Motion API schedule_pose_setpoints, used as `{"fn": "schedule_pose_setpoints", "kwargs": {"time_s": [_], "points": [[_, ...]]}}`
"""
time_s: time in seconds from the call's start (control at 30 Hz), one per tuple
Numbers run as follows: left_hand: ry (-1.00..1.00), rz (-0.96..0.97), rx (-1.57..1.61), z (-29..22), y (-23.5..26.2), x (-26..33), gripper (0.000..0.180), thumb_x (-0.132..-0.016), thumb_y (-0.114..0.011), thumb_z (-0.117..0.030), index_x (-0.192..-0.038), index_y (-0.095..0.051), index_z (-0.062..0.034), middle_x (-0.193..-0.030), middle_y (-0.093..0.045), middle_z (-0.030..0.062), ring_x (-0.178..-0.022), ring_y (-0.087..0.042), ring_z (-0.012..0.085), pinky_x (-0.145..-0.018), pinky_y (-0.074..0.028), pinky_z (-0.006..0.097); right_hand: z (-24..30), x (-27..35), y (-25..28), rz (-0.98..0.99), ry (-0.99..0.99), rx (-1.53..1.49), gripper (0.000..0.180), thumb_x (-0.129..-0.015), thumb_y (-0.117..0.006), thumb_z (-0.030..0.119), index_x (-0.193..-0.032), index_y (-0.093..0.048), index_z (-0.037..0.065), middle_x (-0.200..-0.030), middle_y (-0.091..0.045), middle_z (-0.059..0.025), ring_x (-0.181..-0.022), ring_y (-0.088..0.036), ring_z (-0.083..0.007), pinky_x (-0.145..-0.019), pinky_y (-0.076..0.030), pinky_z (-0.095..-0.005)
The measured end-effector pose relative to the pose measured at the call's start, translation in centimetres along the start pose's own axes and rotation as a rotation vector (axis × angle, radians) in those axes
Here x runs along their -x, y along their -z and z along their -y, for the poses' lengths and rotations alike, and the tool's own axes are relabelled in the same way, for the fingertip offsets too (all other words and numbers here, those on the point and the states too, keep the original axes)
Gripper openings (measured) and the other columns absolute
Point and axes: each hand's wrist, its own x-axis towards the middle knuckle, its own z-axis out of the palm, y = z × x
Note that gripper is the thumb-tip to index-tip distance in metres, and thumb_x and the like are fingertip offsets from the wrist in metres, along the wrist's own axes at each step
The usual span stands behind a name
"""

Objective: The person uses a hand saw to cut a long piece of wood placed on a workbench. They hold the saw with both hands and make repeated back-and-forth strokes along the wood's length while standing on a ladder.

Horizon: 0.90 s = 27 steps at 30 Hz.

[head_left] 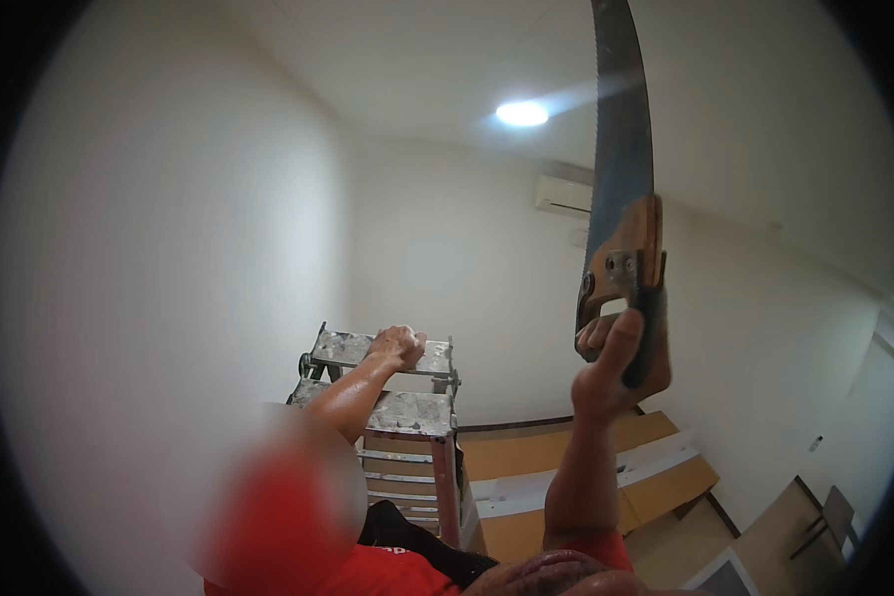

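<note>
My right hand (pixel 616 368) is wrapped round the wooden handle of a handsaw (pixel 623 129). The saw stands upright, its toothed edge to the left and its dark blade running up past the top of the picture. Lower and to the left, my left hand (pixel 395 346) rests on the top of a paint-spattered metal stepladder (pixel 412 409). Its fingers are curled, with a small whitish patch at them that I cannot identify. A red sleeve shows at my right arm, and blur covers part of my left arm.
A plain wall (pixel 149 278) rises close on the left. Brown and white panels (pixel 536 492) lie low beyond the ladder. An air conditioner (pixel 562 195) hangs on the far wall, under a ceiling with a lit lamp (pixel 521 113). A dark chair (pixel 837 515) stands at the right.
</note>
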Motion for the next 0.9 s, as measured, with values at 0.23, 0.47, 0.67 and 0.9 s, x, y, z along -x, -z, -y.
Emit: {"fn": "schedule_pose_setpoints", "kwargs": {"time_s": [0.23, 0.47, 0.67, 0.9], "points": [[0.004, -0.035, 0.010, 1.4, -0.8, -0.7, 0.057, -0.095, -0.040, -0.040, -0.105, -0.073, 0.0052, -0.115, -0.068, 0.0297, -0.113, -0.064, 0.0426, -0.106, -0.046, 0.048, 2.2, 2.7, 1.0, -0.013, -0.100, -0.137, 0.031, -0.101, -0.058, 0.029, -0.086, -0.055, 0.001, -0.058, -0.047, 0.0006, -0.048, -0.044, -0.0086, -0.044, -0.039, -0.0271], [0.009, -0.061, -0.011, 1.5, -0.8, -0.5, 0.056, -0.095, -0.040, -0.040, -0.103, -0.073, 0.0047, -0.112, -0.068, 0.0304, -0.109, -0.066, 0.0417, -0.105, -0.046, 0.047, 2.5, 2.1, 1.4, 0.020, -0.141, -0.153, 0.031, -0.100, -0.058, 0.028, -0.086, -0.054, 0.001, -0.057, -0.047, 0.0008, -0.047, -0.044, -0.0096, -0.044, -0.039, -0.0274], [-0.003, -0.030, -0.012, 0.8, -0.7, -0.3, 0.055, -0.095, -0.041, -0.038, -0.104, -0.073, 0.0059, -0.113, -0.068, 0.0308, -0.110, -0.066, 0.0418, -0.104, -0.047, 0.047, 1.6, 0.5, 0.2, 0.000, -0.113, -0.090, 0.029, -0.099, -0.059, 0.026, -0.083, -0.054, 0.002, -0.058, -0.048, 0.0005, -0.048, -0.045, -0.0090, -0.044, -0.040, -0.0280], [0.002, -0.029, 0.017, 0.2, -0.4, -0.4, 0.055, -0.096, -0.040, -0.038, -0.105, -0.072, 0.0062, -0.115, -0.067, 0.0308, -0.112, -0.065, 0.0420, -0.104, -0.047, 0.046, 1.4, -0.4, -0.4, 0.033, -0.138, -0.130, 0.031, -0.100, -0.060, 0.029, -0.086, -0.053, 0.002, -0.059, -0.047, 0.0008, -0.049, -0.045, -0.0092, -0.044, -0.038, -0.0287]]}}
